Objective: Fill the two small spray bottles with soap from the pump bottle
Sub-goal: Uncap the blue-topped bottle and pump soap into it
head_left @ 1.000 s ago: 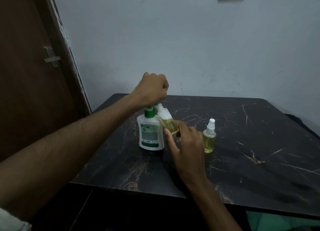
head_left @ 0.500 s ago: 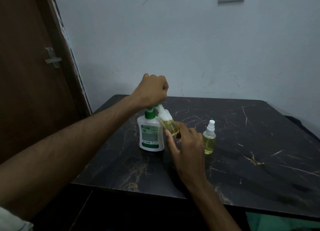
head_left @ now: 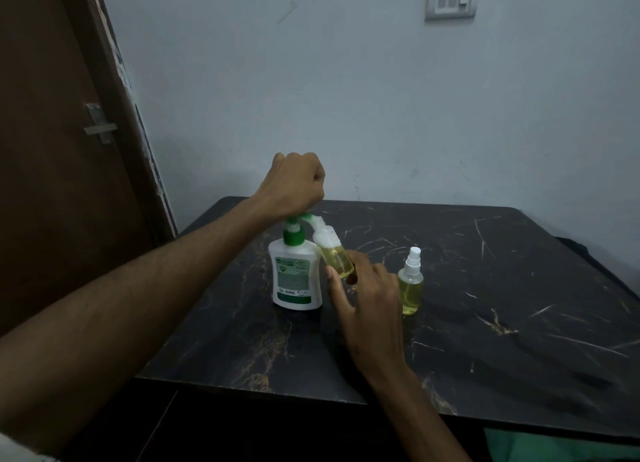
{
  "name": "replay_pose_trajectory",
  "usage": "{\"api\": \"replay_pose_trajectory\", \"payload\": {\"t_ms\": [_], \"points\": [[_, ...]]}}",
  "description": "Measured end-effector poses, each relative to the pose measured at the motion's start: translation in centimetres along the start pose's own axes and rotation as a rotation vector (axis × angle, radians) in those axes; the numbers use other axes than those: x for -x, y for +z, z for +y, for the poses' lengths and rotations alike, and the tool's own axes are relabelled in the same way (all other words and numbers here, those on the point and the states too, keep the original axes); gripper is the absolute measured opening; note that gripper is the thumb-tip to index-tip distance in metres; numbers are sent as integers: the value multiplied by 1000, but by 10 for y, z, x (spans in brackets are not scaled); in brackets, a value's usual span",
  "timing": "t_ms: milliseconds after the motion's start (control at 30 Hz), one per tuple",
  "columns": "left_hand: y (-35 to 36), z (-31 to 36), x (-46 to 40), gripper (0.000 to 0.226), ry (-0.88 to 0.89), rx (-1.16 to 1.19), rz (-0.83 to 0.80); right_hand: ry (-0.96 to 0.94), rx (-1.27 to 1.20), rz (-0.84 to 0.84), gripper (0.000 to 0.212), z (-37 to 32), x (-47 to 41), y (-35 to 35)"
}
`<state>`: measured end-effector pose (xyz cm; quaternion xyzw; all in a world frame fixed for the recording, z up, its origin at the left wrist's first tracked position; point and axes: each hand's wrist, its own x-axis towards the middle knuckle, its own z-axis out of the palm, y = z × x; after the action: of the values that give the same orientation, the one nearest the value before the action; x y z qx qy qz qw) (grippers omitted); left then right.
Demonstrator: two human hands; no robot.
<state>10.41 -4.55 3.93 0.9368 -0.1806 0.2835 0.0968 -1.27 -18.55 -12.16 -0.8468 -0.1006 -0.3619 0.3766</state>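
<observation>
pump bottle (head_left: 295, 279): white, green pump and label, upright, left-centre of worktop (head_left: 519, 323) | open spray bottle (head_left: 335, 254): clear, part-filled with yellow soap, tilted, mouth at pump spout, just right of pump bottle | capped spray bottle (head_left: 410, 285): yellow-filled, white sprayer, upright, further right, apart

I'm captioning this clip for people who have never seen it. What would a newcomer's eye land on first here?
First, the two hands meeting mid-table: the left hand, fisted, presses down on the green pump head of the white plastic soap bottle, while the right hand holds a small clear spray bottle of yellow liquid tilted up to the spout. Just right of them, a second small clear spray bottle with a white cap stands upright on the black marble-patterned table.
</observation>
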Motion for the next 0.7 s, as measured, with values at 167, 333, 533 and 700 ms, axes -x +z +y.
{"api": "replay_pose_trajectory", "payload": {"t_ms": [167, 333, 533, 700], "points": [[1, 2, 0, 32, 13, -23, -7, 6, 9, -9, 40, 3, -1, 3], [1, 2, 3, 31, 19, -19, -22, 4, 18, -25, 41, 4, -1, 4], [1, -1, -1, 21, -44, 19, -34, -2, 18, -24, 42, 3, -1, 2], [0, 2, 3, 28, 1, -6, -48, 8, 11, -31, 45, 6, -2, 5]]}}
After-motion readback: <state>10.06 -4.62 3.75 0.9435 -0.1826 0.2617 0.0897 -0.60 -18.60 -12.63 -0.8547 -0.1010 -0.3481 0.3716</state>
